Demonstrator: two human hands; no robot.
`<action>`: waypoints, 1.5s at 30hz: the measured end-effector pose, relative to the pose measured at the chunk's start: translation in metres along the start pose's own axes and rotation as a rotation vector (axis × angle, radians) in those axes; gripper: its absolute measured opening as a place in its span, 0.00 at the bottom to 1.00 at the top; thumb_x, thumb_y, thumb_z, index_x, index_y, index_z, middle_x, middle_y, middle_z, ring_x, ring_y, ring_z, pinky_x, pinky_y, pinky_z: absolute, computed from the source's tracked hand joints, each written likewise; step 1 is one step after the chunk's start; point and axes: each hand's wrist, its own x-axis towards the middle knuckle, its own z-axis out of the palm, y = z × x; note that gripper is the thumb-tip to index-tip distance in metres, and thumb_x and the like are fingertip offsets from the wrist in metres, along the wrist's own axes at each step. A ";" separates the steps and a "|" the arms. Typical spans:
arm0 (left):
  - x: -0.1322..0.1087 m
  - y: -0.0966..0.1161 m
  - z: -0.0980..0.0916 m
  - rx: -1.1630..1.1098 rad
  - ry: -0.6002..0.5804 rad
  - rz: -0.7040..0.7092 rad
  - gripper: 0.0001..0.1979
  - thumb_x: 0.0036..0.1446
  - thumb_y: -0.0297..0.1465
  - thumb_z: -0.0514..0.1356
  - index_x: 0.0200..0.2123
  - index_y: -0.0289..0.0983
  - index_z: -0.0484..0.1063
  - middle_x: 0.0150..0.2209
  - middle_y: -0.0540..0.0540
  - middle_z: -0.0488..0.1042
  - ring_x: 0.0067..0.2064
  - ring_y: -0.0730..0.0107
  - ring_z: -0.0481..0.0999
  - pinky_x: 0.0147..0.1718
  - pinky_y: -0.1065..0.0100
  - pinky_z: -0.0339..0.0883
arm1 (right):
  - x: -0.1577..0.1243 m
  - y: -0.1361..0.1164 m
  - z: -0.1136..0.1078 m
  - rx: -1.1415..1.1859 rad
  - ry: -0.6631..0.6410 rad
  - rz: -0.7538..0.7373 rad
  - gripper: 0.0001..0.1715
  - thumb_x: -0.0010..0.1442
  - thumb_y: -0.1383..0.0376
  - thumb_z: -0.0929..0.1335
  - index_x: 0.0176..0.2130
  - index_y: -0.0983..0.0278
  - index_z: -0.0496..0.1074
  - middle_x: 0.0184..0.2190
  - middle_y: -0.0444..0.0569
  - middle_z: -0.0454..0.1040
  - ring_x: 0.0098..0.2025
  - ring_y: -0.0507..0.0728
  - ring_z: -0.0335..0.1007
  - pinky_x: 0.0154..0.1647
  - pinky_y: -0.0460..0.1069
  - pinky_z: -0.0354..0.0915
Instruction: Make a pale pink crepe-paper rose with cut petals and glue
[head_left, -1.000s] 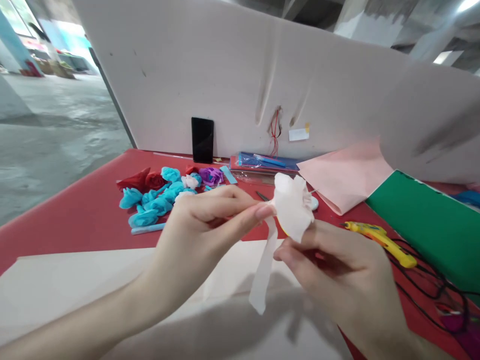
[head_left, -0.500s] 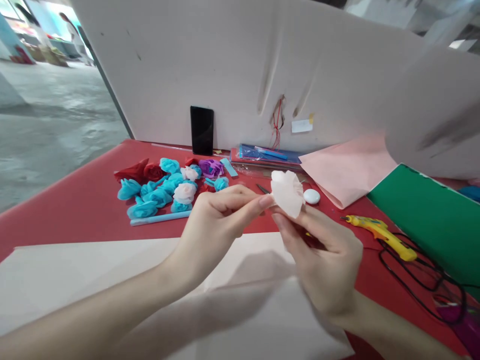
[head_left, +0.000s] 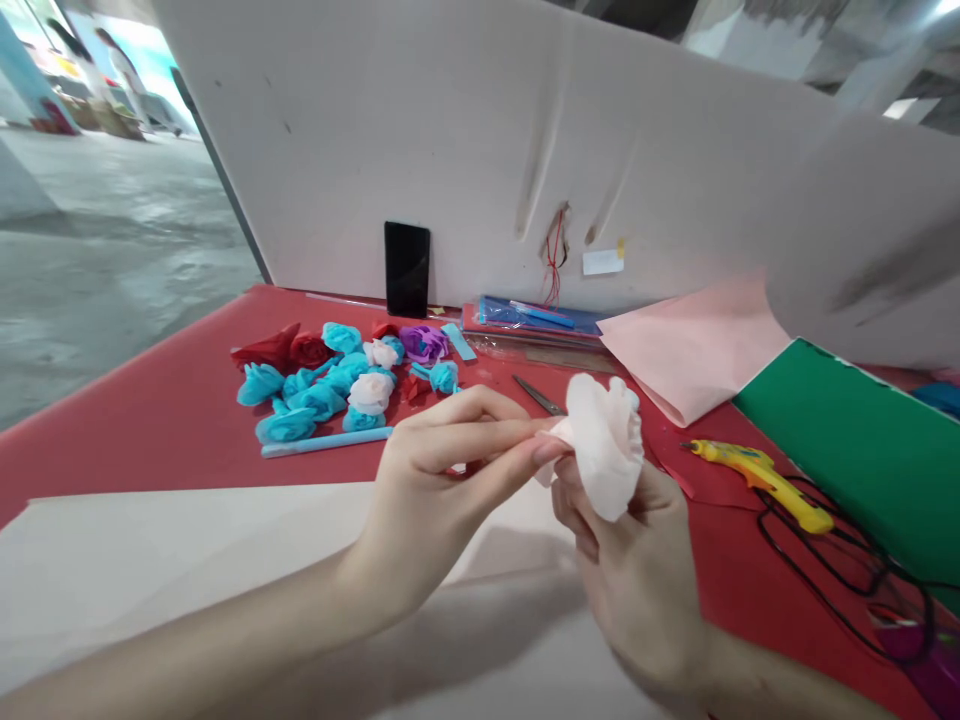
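Observation:
A pale pink paper flower (head_left: pixel 606 450) is held up over the table between both hands. My left hand (head_left: pixel 450 490) pinches its gathered base between thumb and fingers. Behind and below the petals, my right hand (head_left: pixel 637 570) is closed on the flower, its fingertips partly hidden by the paper. A pair of scissors (head_left: pixel 538 394) lies just beyond the flower, its handles covered from view. Under my forearms spreads a large white sheet (head_left: pixel 195 540).
Blue paper roses (head_left: pixel 319 398), red ones (head_left: pixel 274 348) and a purple one (head_left: pixel 424 343) are heaped at the left. A black phone (head_left: pixel 407 270) leans on the white panel (head_left: pixel 420 120). At the right lie a yellow glue gun (head_left: pixel 761 475) with its cord, pink paper (head_left: pixel 686 345) and a green board (head_left: pixel 847 450).
The flower has come lower and slightly right, turned so more of its layered petals show. My right hand has moved down beneath it, while the left keeps its pinch. The scissors are less covered.

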 end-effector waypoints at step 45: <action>0.009 -0.001 -0.005 -0.479 -0.259 -0.508 0.06 0.55 0.35 0.60 0.31 0.40 0.74 0.32 0.53 0.73 0.36 0.75 0.71 0.36 0.76 0.65 | 0.018 -0.029 0.003 0.137 -0.173 0.176 0.09 0.51 0.64 0.70 0.22 0.63 0.69 0.15 0.35 0.53 0.13 0.42 0.36 0.12 0.42 0.39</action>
